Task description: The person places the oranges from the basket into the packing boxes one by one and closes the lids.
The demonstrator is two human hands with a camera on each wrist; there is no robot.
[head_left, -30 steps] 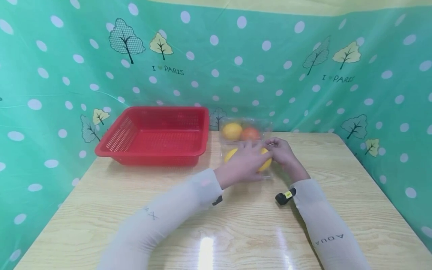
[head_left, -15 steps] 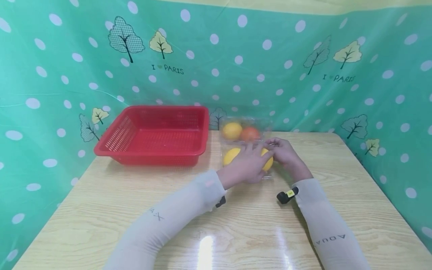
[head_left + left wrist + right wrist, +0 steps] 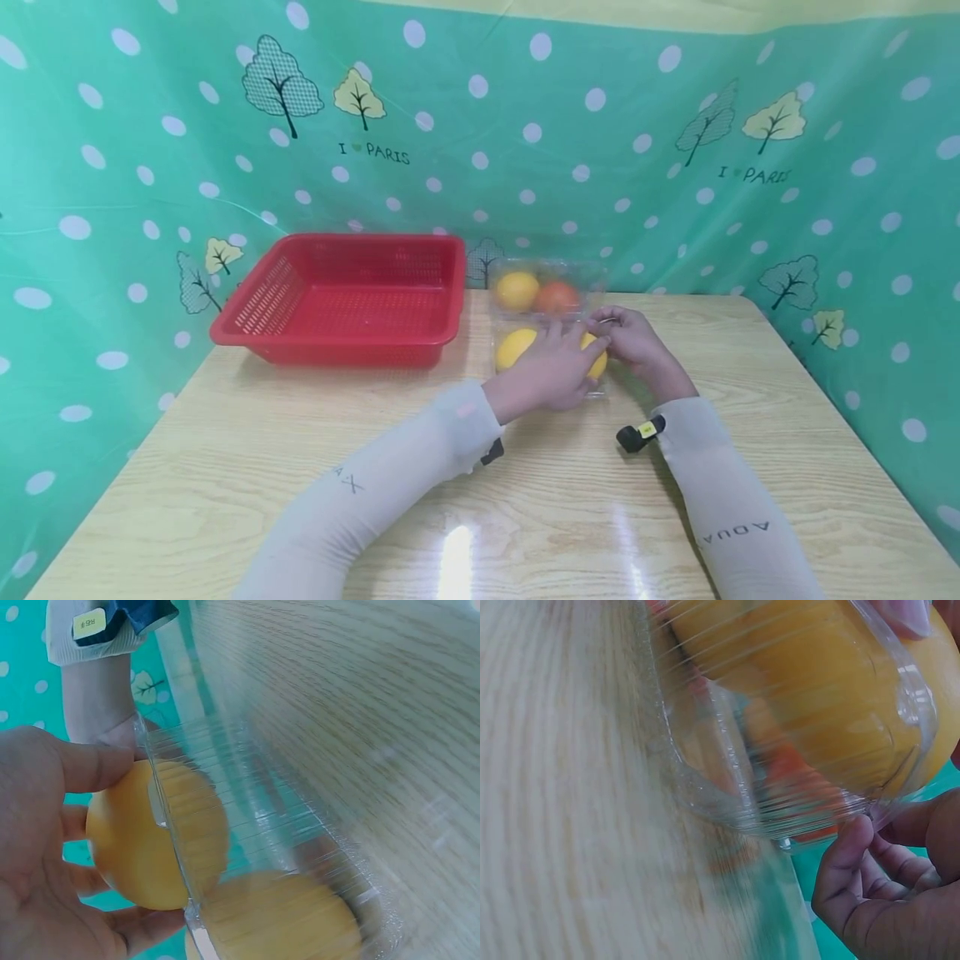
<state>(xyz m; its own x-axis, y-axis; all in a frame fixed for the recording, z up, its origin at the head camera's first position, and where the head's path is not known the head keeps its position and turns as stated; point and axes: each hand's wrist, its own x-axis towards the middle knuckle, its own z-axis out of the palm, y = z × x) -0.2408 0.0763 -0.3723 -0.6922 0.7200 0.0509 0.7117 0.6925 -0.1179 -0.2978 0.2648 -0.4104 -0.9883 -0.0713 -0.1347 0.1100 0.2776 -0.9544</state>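
In the head view my left hand (image 3: 551, 367) reaches across the front clear plastic container (image 3: 919, 705). Its thumb and fingers grip a yellow round fruit (image 3: 124, 840), which sits partly inside the container's rim. A second yellow fruit (image 3: 513, 348) lies beside it, to the left of the hand. At the container's right far corner, my right hand (image 3: 633, 346) pinches the plastic edge between thumb and fingertip. Directly behind are another yellow fruit (image 3: 517, 292) and an orange-red fruit (image 3: 558, 297) in clear plastic (image 3: 592, 282). Whether both plastic parts are joined, I cannot tell.
A red slotted basket (image 3: 337, 340) stands at the back left of the wooden table (image 3: 555, 517), close to the containers. A green dotted cloth (image 3: 637, 208) hangs behind and along the sides. Black cameras (image 3: 637, 435) are strapped to the wrists.
Over the last second my left hand has shifted slightly right and toward me, still gripping the fruit, and more of the left yellow fruit shows. My right hand has barely moved.
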